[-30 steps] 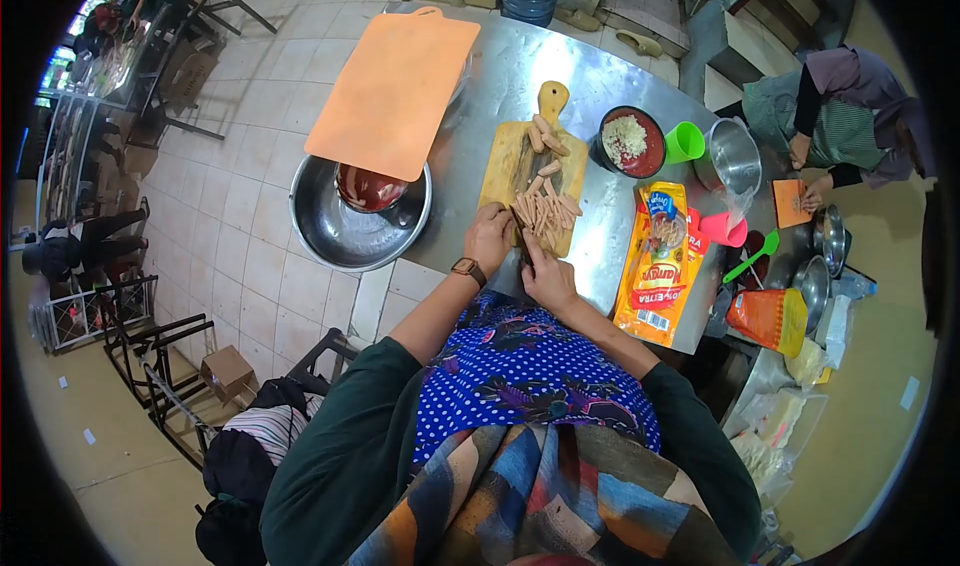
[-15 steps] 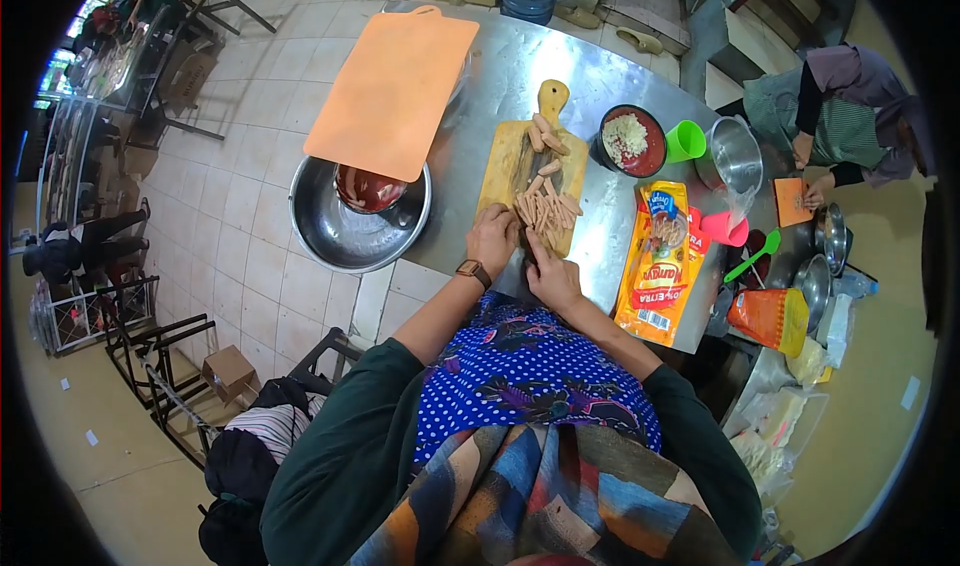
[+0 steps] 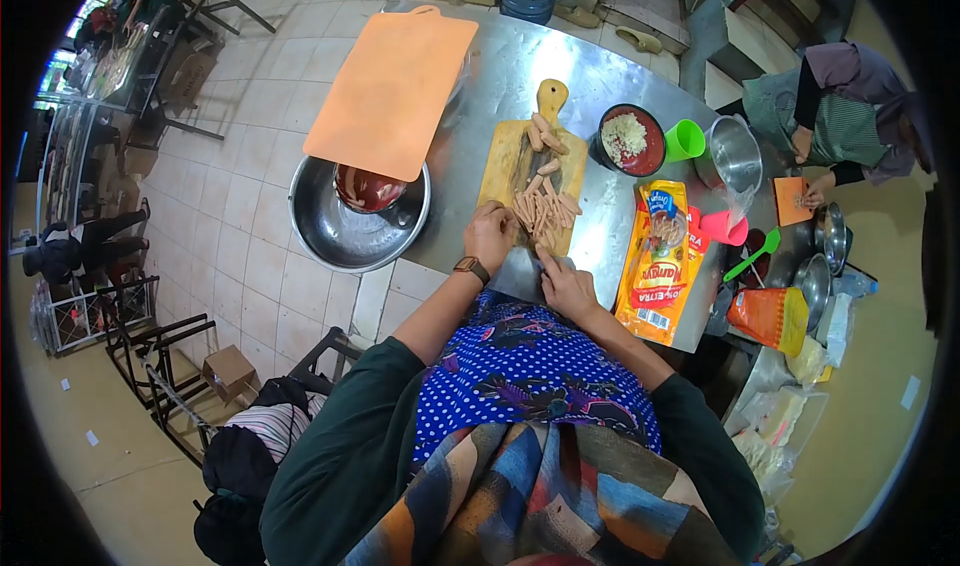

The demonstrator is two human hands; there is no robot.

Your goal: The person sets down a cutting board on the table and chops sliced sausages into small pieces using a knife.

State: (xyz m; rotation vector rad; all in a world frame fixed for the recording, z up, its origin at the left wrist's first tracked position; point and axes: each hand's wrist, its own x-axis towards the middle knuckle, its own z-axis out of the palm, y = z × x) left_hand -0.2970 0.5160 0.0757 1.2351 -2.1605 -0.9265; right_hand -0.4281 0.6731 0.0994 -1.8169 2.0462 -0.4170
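A wooden cutting board [image 3: 495, 171] lies on the steel table in front of me. Cut sausage strips [image 3: 545, 204] are heaped on its near half, and several larger sausage pieces [image 3: 548, 141] lie toward the handle. At the board's near left corner, my left hand [image 3: 489, 234] is closed, its bent fingertips on sausage beside the strips. My right hand [image 3: 566, 288] is closed at the near edge, index finger stretched forward along a knife [image 3: 522, 272]. Most of the knife is hidden by the hand, and its outline is hard to make out.
An orange cutting mat [image 3: 395, 96] lies partly over a steel bowl [image 3: 345, 241] at left. To the right are a bowl of red sauce and chopped white bits [image 3: 627, 141], green cup [image 3: 685, 141], pink cup [image 3: 724, 229] and sausage packet [image 3: 656, 266]. Another person [image 3: 840, 116] works at far right.
My right hand has moved slightly nearer to me and to the right, away from the left hand. My left hand has shifted slightly left, its fingers still bent at the board.
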